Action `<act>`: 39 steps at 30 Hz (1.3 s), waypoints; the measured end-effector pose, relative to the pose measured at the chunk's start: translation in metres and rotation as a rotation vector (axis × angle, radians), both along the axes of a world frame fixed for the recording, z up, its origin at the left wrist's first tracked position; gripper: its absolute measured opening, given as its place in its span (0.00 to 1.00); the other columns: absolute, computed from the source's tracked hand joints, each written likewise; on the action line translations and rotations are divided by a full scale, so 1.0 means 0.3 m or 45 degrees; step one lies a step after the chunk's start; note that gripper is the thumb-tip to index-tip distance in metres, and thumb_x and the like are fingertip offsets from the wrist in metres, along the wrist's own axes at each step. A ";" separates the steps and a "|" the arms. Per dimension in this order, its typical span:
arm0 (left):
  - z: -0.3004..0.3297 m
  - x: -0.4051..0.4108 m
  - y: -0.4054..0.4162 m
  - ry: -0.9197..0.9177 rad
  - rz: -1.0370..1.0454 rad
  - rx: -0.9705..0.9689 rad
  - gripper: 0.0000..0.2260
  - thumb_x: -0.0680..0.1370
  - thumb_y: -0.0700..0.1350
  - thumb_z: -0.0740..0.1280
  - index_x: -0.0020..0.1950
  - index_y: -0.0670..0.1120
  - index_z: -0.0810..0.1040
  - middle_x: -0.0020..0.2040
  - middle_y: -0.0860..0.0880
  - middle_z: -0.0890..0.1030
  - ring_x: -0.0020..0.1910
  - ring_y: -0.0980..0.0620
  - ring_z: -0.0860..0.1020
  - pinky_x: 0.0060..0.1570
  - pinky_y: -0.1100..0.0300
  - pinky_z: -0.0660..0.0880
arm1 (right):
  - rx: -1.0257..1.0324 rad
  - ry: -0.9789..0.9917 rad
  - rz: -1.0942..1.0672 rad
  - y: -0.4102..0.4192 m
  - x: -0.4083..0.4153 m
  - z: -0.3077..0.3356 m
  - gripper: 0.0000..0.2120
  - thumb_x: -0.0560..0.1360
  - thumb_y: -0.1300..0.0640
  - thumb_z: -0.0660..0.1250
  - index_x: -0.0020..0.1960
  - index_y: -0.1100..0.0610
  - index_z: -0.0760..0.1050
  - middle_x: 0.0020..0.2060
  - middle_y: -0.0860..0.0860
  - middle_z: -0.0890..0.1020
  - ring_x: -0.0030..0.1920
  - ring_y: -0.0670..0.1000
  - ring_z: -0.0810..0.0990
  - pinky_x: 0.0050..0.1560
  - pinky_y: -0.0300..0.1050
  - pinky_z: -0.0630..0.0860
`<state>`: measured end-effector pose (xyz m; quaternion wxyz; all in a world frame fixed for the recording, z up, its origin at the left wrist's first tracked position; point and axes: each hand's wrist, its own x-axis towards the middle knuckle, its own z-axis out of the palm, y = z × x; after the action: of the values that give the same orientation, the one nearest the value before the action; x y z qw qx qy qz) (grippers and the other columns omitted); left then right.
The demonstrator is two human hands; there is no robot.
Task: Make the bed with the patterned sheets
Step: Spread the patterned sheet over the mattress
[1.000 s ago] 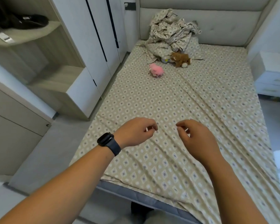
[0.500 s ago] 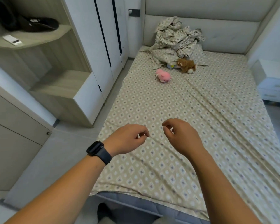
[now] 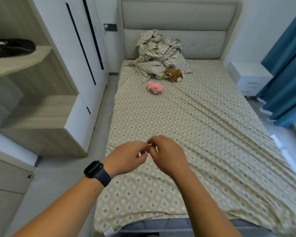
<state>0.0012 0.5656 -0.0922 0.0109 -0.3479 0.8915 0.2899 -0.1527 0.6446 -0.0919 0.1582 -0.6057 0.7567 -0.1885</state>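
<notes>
One bed (image 3: 186,226) fills most of the view, running from six o'clock up to its padded grey headboard (image 3: 178,16) at twelve. Spread over it is the patterned sheet (image 3: 161,120), beige with small diamond motifs; long creases fan from the centre toward four o'clock, and its near edge at six o'clock lies uneven, leaving a strip of grey mattress bare below it. At nine and ten o'clock stands a white wardrobe (image 3: 72,48) with wood-toned open shelves, a dark item on the upper shelf. Blue curtains (image 3: 287,69) hang at two to three o'clock, with a white nightstand (image 3: 249,77) just beside them at two. Against the headboard at twelve o'clock sits a crumpled heap of matching patterned bedding (image 3: 157,50). Touching its lower edge is a brown plush toy (image 3: 173,74), and a little toward eleven of that, apart from the heap, a pink plush toy (image 3: 155,87). Just below centre, the left hand (image 3: 125,158) and right hand (image 3: 167,154) meet above the sheet, fingers curled and fingertips touching each other; whether anything is pinched between them I cannot tell. A black smartwatch (image 3: 97,170) is on the left wrist.
</notes>
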 end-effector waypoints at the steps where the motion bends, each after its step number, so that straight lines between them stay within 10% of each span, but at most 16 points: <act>1: -0.009 0.035 -0.015 0.012 0.024 -0.005 0.08 0.82 0.51 0.60 0.57 0.57 0.78 0.48 0.61 0.79 0.45 0.59 0.78 0.48 0.55 0.78 | -0.005 0.049 -0.031 -0.039 0.013 0.000 0.12 0.82 0.49 0.59 0.60 0.46 0.78 0.53 0.43 0.81 0.52 0.48 0.79 0.49 0.48 0.77; 10: -0.065 0.326 -0.300 0.093 -0.050 0.018 0.07 0.82 0.53 0.61 0.57 0.60 0.78 0.50 0.63 0.79 0.45 0.62 0.78 0.46 0.63 0.76 | -0.020 0.098 -0.449 -0.241 0.241 -0.007 0.12 0.82 0.51 0.59 0.58 0.47 0.80 0.51 0.42 0.83 0.48 0.45 0.80 0.45 0.45 0.78; 29: -0.092 0.588 -0.386 -0.034 -1.034 0.074 0.07 0.83 0.53 0.61 0.58 0.60 0.77 0.50 0.62 0.79 0.46 0.62 0.77 0.49 0.62 0.76 | -0.028 0.002 -1.329 -0.069 0.787 0.028 0.11 0.81 0.51 0.59 0.51 0.50 0.79 0.45 0.45 0.81 0.42 0.48 0.78 0.41 0.48 0.77; 39: -0.228 0.699 -0.546 -0.088 -1.505 0.025 0.09 0.82 0.52 0.60 0.60 0.57 0.78 0.52 0.59 0.79 0.46 0.60 0.75 0.46 0.64 0.72 | 0.087 -0.073 -1.692 -0.122 1.141 -0.051 0.14 0.80 0.54 0.58 0.60 0.48 0.79 0.56 0.43 0.81 0.54 0.47 0.79 0.52 0.48 0.77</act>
<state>0.2109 0.4019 -0.1608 0.2029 0.1988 0.9305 0.2314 0.1896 0.6080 -0.1070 0.0475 0.0001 0.9701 -0.2380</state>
